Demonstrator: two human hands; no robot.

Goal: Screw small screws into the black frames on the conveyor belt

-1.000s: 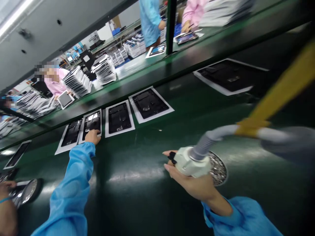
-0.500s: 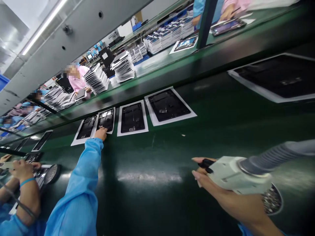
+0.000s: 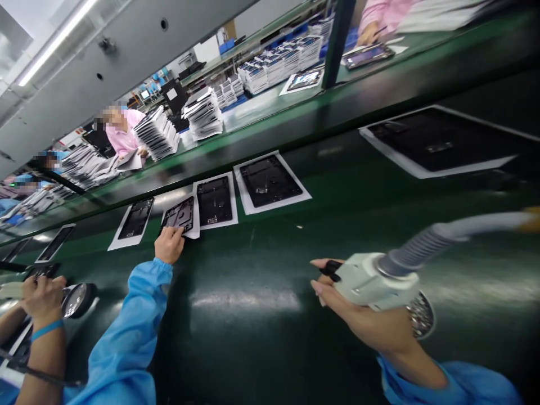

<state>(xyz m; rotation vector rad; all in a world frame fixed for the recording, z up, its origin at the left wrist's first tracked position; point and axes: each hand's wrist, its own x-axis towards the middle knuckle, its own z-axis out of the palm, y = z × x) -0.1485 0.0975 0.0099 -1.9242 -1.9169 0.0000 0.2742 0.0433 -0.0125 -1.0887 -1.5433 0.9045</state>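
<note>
left fingers (image 3: 178, 232) apparently round dark panel (image 3: 180, 212), between two similar panels (image 3: 215, 200)

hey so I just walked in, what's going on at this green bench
A person's left hand has hold of a dark panel at its near edge. The right hand holds a pale tool with a grey hose, away from the panels. Other panels lie on white sheets. At the far left is a co-worker's hand with a blue wristband.
</note>
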